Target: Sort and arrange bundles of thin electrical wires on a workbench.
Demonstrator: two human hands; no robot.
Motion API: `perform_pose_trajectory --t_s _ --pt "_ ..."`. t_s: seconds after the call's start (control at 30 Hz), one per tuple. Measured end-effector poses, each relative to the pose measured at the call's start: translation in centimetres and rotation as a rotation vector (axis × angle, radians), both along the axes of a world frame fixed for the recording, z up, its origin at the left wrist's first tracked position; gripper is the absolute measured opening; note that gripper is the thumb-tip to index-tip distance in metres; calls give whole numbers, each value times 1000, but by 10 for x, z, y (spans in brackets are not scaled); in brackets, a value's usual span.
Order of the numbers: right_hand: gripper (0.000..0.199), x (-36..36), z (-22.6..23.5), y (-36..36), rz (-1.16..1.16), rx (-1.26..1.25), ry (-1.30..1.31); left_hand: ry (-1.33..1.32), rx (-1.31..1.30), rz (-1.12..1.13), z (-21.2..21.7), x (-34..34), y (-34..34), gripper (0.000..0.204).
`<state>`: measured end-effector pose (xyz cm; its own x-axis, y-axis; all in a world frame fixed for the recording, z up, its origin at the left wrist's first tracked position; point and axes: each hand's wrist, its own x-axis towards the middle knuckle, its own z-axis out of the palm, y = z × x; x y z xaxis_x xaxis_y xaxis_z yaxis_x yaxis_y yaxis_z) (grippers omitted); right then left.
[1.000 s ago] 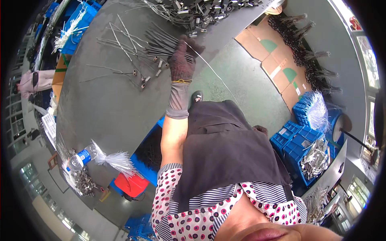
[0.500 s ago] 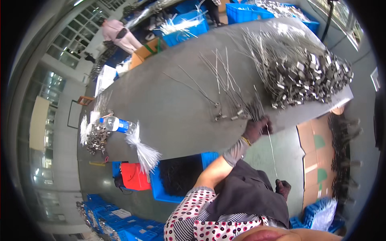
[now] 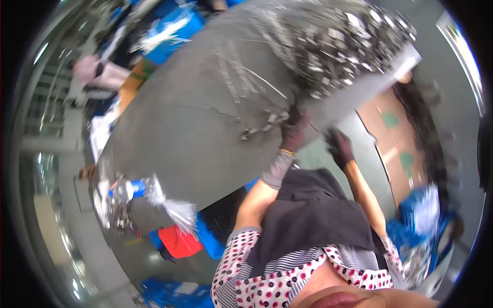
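Observation:
My left hand (image 3: 294,132), in a dark reddish glove, is at the near edge of the grey table (image 3: 174,138). Its fingers are closed around a blurred dark bundle of thin wires (image 3: 295,109). Just to the right, past the edge, my right hand (image 3: 340,146) is raised in a dark glove; motion smears its fingers, and I cannot make out anything in them. Left of my left hand lie several loose wires with small metal blocks (image 3: 267,120) at their ends. A large heap of the same metal-ended wires (image 3: 341,49) covers the table's far right.
At the table's left end are a clear bottle with a blue label (image 3: 134,189), a bunch of white strips (image 3: 174,209) and more metal pieces (image 3: 120,215). Below the table are a red item (image 3: 179,241) and a blue crate (image 3: 209,238). Flattened cardboard (image 3: 387,133) lies at right.
The view has swung, shifting the table left and blurring. My right hand has come up from low beside my lap to near my left hand. The pale wire stretched between them no longer shows.

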<state>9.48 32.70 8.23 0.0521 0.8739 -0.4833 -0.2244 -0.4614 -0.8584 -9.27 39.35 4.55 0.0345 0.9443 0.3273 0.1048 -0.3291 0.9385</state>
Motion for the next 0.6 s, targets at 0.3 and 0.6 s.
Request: perform_pose_trajectory --t_s 0.3,0.6 --pt "44 -25 40 105 -54 257 -501 75 -482 -42 11 11 34 27" --pt "30 18 59 168 67 107 -1231 148 -611 227 8 -35 51 33"
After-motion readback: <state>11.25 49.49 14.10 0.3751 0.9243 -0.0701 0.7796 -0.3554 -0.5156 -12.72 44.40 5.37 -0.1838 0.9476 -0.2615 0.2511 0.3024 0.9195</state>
